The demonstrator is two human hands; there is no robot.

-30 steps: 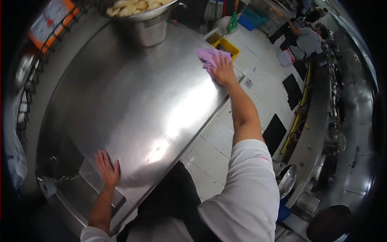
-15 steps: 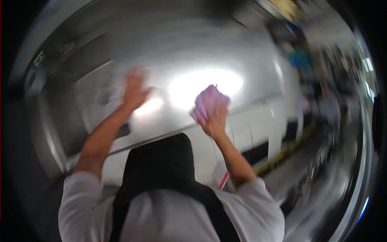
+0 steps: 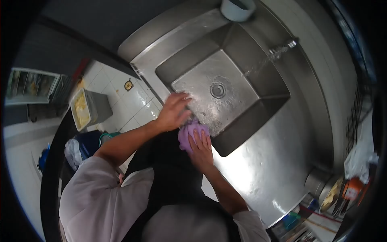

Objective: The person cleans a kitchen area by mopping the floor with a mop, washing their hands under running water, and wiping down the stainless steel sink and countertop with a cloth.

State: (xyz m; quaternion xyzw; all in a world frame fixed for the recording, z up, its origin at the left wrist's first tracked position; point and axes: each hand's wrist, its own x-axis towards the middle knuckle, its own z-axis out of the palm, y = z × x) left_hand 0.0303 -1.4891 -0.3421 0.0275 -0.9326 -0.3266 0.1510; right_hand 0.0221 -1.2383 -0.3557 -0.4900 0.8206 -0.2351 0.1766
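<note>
A crumpled purple cloth (image 3: 186, 136) lies bunched at the near front edge of the steel sink (image 3: 258, 139). My right hand (image 3: 200, 146) presses over it with the fingers bent around its folds. Just beyond and to the left, my left hand (image 3: 174, 112) hovers by the sink's near-left corner, fingers apart and slightly blurred, with nothing visible in it. The basin floor is wet around a round drain (image 3: 218, 89). A faucet (image 3: 288, 45) stands at the sink's right rim, with what looks like water running from it.
A pale container (image 3: 238, 10) sits on the sink's far rim. Steel counter (image 3: 274, 149) extends right, toward a metal pot (image 3: 318, 181). On the tiled floor at left stands a grey bin (image 3: 94, 109) with yellowish contents, near a floor drain (image 3: 128, 85). A white plastic bag (image 3: 360, 159) hangs at right.
The view has swung left from the counter to the sink. My right hand has carried the purple cloth from the counter to the sink's front edge. Both hands are now closer together.
</note>
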